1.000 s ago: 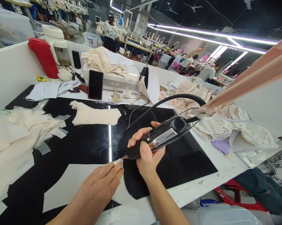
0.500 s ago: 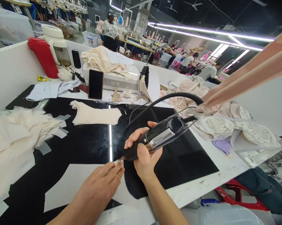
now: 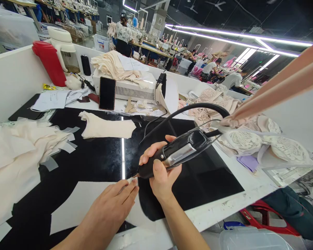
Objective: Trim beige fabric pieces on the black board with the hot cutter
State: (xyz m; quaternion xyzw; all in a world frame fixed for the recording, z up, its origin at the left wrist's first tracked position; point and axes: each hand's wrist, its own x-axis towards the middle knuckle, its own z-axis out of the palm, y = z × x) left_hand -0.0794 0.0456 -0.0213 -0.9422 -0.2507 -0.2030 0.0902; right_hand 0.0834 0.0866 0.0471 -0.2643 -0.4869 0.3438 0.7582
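The right hand (image 3: 160, 173) is wrapped round a black cutter (image 3: 177, 152), thumb on its near side and fingers (image 3: 148, 152) curled over the top, closed firmly on the body. The cutter lies tilted, its tip down and to the left, its black cord (image 3: 187, 109) arching up behind it. The tip meets the corner of a white sheet (image 3: 81, 205) lying flat on the black worktop (image 3: 99, 159). The left hand (image 3: 108, 208) rests palm down on that sheet just left of the cutter's tip, its fingers (image 3: 127, 189) stretched nearly flat and pressing the sheet's edge; whether they pinch anything I cannot tell. Beyond the cutter lies a cream fabric piece (image 3: 107, 127); further back stands a phone (image 3: 107, 93) against a white box (image 3: 130, 88). Lace pieces (image 3: 263, 142) lie right of the cutter, a fabric heap (image 3: 18, 152) far left.
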